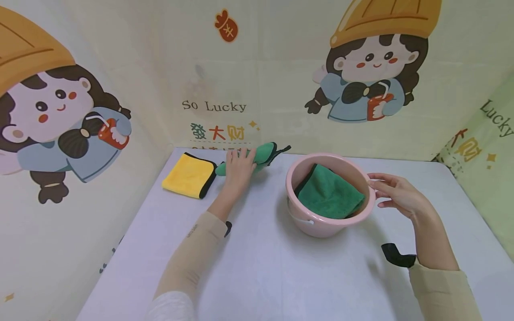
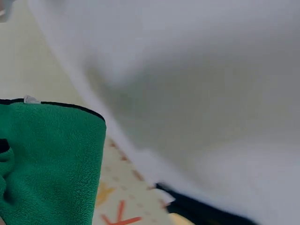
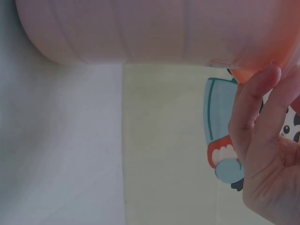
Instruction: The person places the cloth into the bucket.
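My left hand (image 1: 240, 167) grips a green cloth (image 1: 265, 154) with dark edging near the table's back edge. In the left wrist view, the cloth's fuzzy face and a small white tag show on the left, over the table surface. On the right, my right hand (image 1: 395, 192) pinches the rim of a pink bucket (image 1: 317, 228), thumb and fingers at its right side. Inside the bucket lies another green cloth (image 1: 330, 192), its upper face visible below the rim. A yellow cloth (image 1: 188, 175) with black edging lies flat just left of my left hand.
The white table (image 1: 257, 267) ends against a printed cloth backdrop (image 1: 281, 89) with cartoon figures. A white bucket handle (image 1: 299, 218) hangs down the bucket's front left. Side hangings (image 1: 494, 165) border the table on both sides.
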A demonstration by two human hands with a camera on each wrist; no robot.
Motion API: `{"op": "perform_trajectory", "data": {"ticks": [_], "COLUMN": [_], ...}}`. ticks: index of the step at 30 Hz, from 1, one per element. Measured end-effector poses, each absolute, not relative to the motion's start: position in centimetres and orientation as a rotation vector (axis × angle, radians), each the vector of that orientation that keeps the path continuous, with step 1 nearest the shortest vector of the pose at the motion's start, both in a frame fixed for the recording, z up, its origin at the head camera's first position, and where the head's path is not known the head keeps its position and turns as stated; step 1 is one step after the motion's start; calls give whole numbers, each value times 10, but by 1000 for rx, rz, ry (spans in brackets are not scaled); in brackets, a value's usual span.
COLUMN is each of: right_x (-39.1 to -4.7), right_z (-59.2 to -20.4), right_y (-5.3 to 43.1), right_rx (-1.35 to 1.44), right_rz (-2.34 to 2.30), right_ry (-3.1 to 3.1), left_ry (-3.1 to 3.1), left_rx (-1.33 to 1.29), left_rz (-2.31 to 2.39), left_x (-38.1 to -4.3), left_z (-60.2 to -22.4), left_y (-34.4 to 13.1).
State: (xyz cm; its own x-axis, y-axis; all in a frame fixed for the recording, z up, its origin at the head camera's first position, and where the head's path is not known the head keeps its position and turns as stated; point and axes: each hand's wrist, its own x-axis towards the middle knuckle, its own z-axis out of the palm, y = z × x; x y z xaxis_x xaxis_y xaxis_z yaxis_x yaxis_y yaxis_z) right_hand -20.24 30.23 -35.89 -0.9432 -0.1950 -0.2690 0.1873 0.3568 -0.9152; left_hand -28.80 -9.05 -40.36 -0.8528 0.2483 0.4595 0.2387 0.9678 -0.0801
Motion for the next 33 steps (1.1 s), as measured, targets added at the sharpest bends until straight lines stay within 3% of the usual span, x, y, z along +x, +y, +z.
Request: {"op": "perform_trajectory", "data": {"ticks": [15, 33], "right_x": [-202, -203], "right_z": [-359, -361], "right_y": [302, 303], "right_rx": [-14, -3], "right_rz": [-1622, -1610], "right_ry": [2285, 2286], "left_ry": [-2395, -2182], "left_rx": [-462, -673], "left_rz": [7, 68], "left_x": [-257, -223], "left_z": [-339, -322], "left_y": [-52, -9]}}
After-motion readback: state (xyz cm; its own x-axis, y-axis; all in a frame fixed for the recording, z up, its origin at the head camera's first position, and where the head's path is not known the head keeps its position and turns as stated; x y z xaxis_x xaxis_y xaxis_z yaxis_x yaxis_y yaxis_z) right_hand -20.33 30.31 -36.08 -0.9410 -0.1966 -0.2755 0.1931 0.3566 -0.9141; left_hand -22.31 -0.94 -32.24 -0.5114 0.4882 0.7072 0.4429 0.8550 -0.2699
